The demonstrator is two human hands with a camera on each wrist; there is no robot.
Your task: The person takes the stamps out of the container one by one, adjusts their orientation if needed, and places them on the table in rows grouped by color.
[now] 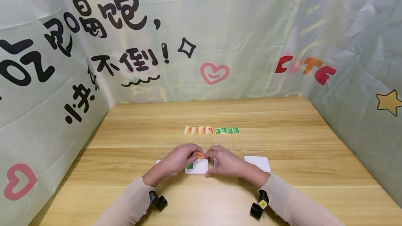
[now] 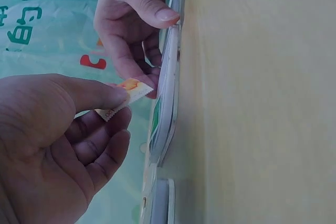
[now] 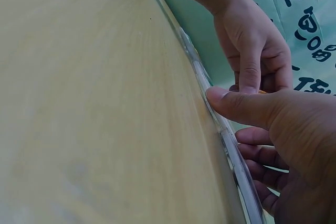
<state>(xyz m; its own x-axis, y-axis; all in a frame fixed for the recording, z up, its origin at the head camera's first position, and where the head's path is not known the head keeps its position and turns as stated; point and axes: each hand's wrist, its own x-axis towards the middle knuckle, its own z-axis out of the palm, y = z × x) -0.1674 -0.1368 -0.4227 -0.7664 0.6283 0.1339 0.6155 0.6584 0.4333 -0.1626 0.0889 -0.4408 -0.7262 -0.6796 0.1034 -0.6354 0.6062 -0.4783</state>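
Observation:
My left hand point(image 1: 183, 158) pinches a small orange-and-white packet point(image 2: 132, 92) with zigzag-cut edges between thumb and fingers. The packet is tilted just above a flat white box point(image 1: 201, 168). On that box's left part lies a small green packet point(image 1: 190, 166), half hidden by my left hand. My right hand point(image 1: 226, 162) is at the box's right end, thumb at the near corner and index finger toward the far one. In the right wrist view the thumb point(image 3: 218, 95) touches the box edge, and the other fingers curve behind it.
Behind the hands lie a row of several orange packets point(image 1: 198, 130) and a row of several green packets point(image 1: 227, 130). Clear plastic lids point(image 1: 252, 143) lie nearer. Another white box point(image 1: 258, 163) is at right; others are partly hidden by my hands. Printed cloth surrounds the wooden table point(image 1: 201, 201).

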